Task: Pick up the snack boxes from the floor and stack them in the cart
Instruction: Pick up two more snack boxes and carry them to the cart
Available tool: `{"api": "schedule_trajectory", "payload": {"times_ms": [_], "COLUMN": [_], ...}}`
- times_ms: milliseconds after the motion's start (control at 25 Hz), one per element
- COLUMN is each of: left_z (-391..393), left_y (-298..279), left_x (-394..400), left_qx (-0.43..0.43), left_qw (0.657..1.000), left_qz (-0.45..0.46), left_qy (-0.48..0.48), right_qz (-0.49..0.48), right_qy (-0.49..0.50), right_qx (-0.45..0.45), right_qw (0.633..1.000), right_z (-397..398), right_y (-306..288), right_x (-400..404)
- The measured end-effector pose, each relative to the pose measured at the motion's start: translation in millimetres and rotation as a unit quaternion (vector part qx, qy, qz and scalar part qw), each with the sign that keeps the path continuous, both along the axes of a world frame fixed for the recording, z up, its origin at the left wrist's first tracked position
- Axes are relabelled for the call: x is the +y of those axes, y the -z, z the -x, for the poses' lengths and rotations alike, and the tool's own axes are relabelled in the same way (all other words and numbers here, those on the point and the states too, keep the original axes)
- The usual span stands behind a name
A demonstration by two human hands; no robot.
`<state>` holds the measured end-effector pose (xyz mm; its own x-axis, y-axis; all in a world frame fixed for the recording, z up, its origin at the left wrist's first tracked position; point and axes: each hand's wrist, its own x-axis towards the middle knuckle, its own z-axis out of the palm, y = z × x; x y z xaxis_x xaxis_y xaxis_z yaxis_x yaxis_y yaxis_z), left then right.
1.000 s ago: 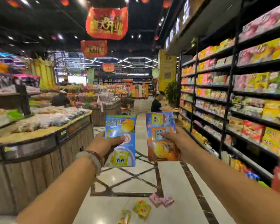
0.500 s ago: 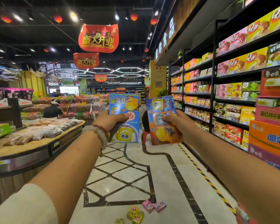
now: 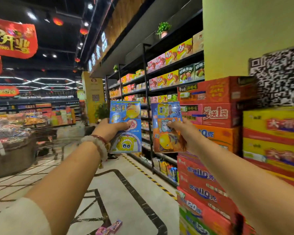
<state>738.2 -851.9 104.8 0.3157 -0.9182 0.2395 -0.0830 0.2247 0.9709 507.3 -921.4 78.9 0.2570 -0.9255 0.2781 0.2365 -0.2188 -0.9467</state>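
The big red banner (image 3: 10,38) hanging from the roof shows gold Chinese letters and the letters "ENING" under them; the red carton (image 3: 215,114) in the stack on the right says "多送1袋" in white; the orange carton (image 3: 215,134) below it shows "10克"; the red cartons (image 3: 200,177) lower down say "110克" in blue; yellow boxes (image 3: 185,49) on the top shelf show a big "Q"; the print on the two held boxes is too blurred to read.
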Motion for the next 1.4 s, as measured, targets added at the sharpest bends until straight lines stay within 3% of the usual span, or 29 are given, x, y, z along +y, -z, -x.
{"api": "schedule_trajectory", "payload": {"times_ms": [280, 480, 640, 960, 1400], "left_z": [140.4, 307.8, 470.3, 749.3, 1017.6], "left_y": [10.5, 12.3, 22.0, 50.4, 62.1], "left_x": [-0.8, 26.2, 55.8, 209.0, 332.3], "left_qx": [0.000, -0.002, 0.002, 0.039, -0.002], "left_qw": [0.982, 0.945, 0.901, 0.751, 0.545], "left_qz": [-0.008, -0.001, -0.003, -0.071, -0.043], "left_qy": [0.191, 0.328, 0.433, 0.655, 0.837], "right_qz": [-0.010, -0.004, -0.020, -0.038, -0.053], "right_qy": [0.206, 0.337, 0.460, 0.658, 0.825], "right_qx": [-0.007, -0.004, 0.018, -0.003, -0.022], "right_qw": [0.978, 0.942, 0.887, 0.752, 0.562], "right_z": [167.9, 316.1, 437.6, 612.9, 748.8], "right_y": [19.8, 13.7, 15.0, 29.3, 57.6], "right_x": [94.5, 193.7, 295.1, 495.8, 625.8]}}
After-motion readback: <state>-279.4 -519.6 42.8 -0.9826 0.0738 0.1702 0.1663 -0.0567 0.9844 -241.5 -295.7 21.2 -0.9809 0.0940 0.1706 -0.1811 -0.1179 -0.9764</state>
